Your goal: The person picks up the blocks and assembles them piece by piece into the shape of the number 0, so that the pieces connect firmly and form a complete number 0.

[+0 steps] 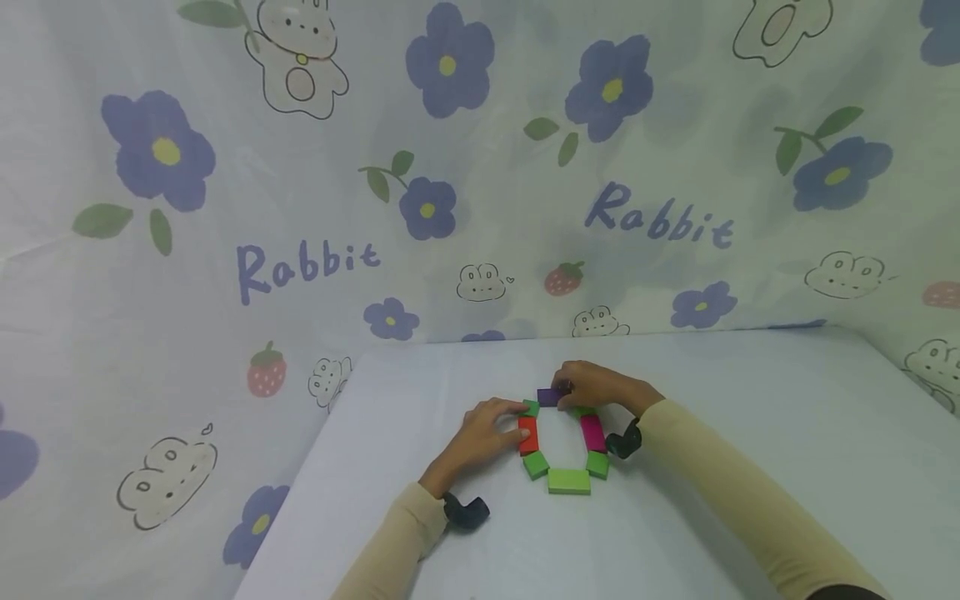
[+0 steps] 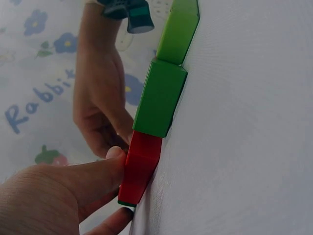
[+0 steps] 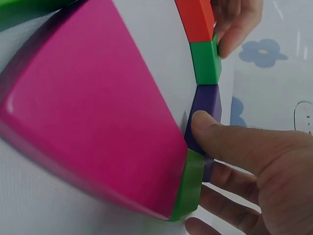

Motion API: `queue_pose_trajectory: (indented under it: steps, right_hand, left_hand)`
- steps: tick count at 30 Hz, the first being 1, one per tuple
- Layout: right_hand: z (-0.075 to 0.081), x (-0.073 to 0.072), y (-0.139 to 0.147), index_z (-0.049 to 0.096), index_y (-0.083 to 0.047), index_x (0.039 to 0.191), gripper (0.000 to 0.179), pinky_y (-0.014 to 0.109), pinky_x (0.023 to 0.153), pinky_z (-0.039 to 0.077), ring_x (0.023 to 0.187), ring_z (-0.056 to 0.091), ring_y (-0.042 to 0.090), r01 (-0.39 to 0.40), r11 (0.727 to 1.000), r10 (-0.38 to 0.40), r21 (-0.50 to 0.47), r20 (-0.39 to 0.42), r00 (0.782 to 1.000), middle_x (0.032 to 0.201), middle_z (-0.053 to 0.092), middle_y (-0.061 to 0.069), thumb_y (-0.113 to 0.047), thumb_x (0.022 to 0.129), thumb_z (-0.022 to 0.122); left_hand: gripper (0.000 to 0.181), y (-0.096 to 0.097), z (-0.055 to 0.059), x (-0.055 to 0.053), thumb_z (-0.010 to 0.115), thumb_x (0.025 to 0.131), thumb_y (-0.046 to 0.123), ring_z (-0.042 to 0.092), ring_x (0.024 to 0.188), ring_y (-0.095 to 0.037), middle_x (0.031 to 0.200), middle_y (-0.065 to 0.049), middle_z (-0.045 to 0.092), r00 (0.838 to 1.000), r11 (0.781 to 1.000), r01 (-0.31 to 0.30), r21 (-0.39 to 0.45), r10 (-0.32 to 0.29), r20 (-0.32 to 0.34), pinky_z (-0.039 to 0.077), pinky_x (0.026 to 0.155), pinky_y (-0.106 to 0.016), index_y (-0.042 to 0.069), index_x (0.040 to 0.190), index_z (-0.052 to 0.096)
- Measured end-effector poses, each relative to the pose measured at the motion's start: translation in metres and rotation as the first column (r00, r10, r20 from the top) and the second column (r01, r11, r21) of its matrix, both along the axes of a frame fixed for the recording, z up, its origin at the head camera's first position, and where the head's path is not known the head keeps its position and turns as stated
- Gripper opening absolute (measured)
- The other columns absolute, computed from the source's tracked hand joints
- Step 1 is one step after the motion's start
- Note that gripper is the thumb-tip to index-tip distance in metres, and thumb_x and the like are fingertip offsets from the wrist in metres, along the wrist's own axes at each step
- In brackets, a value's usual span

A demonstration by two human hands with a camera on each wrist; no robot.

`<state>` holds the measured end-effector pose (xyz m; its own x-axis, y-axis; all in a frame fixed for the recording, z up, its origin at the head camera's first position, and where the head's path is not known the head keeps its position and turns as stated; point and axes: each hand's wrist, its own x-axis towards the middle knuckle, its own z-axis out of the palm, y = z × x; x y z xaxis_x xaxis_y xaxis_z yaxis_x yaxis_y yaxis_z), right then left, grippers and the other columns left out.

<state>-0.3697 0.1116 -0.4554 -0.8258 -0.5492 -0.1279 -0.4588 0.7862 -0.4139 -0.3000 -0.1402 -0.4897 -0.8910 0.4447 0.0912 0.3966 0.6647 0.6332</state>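
Note:
A ring of coloured blocks lies on the white table. My left hand (image 1: 482,431) is at its left side, thumb against the red block (image 1: 528,437) and a fingertip at the small green block (image 1: 531,407) beyond it. At the far end, my right hand (image 1: 600,386) pinches the purple block (image 3: 210,98), thumb on its inner face and fingers around the outside. In the right wrist view, one end of the purple block meets the left-hand green block (image 3: 205,62); the other is beside another green block (image 3: 188,188), partly hidden by my hand in the head view.
The ring continues with a pink block (image 1: 592,433) on the right, green blocks at the lower left (image 1: 536,464) and lower right (image 1: 597,465), and a light green block (image 1: 569,481) nearest me. A patterned curtain (image 1: 510,208) hangs behind the table (image 1: 675,517).

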Motion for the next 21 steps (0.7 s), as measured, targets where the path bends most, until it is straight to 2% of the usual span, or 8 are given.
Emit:
queue_pose_trajectory:
  steps: [5, 11, 14, 17, 21]
  right_hand:
    - [0.000, 0.001, 0.002, 0.072, -0.014, 0.115, 0.030, 0.035, 0.094, 0.054, 0.096, 0.060, 0.013, -0.010, 1.000, 0.010, -0.001, -0.008, 1.000, 0.105, 0.067, -0.002, -0.022, 0.087, 0.078]
    - [-0.001, 0.003, 0.003, 0.073, -0.017, 0.115, 0.029, 0.031, 0.091, 0.054, 0.092, 0.058, 0.011, 0.021, 1.000, -0.021, -0.009, 0.002, 1.000, 0.102, 0.066, -0.004, -0.025, 0.088, 0.077]
    - [-0.003, 0.003, 0.005, 0.074, -0.015, 0.116, 0.027, 0.029, 0.083, 0.053, 0.088, 0.057, 0.011, 0.018, 0.999, -0.018, -0.044, 0.010, 1.000, 0.098, 0.065, -0.004, -0.028, 0.093, 0.071]
    - [-0.007, 0.004, 0.008, 0.072, -0.014, 0.122, 0.033, 0.029, 0.078, 0.052, 0.087, 0.056, 0.013, 0.028, 0.994, -0.026, -0.103, 0.024, 0.999, 0.099, 0.064, -0.001, -0.034, 0.098, 0.063]
    - [-0.013, 0.007, 0.019, 0.066, -0.015, 0.132, 0.040, 0.036, 0.087, 0.054, 0.098, 0.058, 0.017, 0.114, 0.973, -0.109, -0.201, 0.035, 0.993, 0.111, 0.065, 0.001, -0.039, 0.101, 0.056]
  left_hand:
    - [0.042, 0.000, -0.001, 0.000, 0.067, 0.094, 0.040, 0.048, 0.134, -0.025, 0.135, 0.000, 0.061, 1.000, 1.000, 0.002, 0.000, -0.002, -0.002, 0.031, 0.109, -0.053, 0.027, 0.133, 0.063]
    - [0.043, 0.001, -0.002, 0.000, 0.068, 0.093, 0.042, 0.049, 0.133, -0.024, 0.134, 0.001, 0.061, 1.000, 1.000, 0.007, 0.005, -0.007, -0.012, 0.031, 0.109, -0.053, 0.027, 0.133, 0.063]
    - [0.042, 0.001, -0.002, 0.000, 0.066, 0.094, 0.041, 0.049, 0.133, -0.025, 0.135, 0.000, 0.061, 1.000, 1.000, 0.004, -0.001, -0.004, -0.010, 0.031, 0.108, -0.053, 0.026, 0.133, 0.063]
    - [0.042, 0.001, -0.002, -0.001, 0.062, 0.097, 0.041, 0.048, 0.134, -0.026, 0.137, -0.001, 0.061, 1.000, 1.000, -0.007, -0.004, 0.007, 0.006, 0.030, 0.110, -0.055, 0.024, 0.135, 0.061]
    - [0.048, 0.000, -0.001, -0.003, 0.057, 0.099, 0.045, 0.049, 0.135, -0.029, 0.136, -0.004, 0.061, 0.998, 0.998, -0.044, 0.044, 0.042, 0.049, 0.029, 0.114, -0.059, 0.021, 0.141, 0.054]
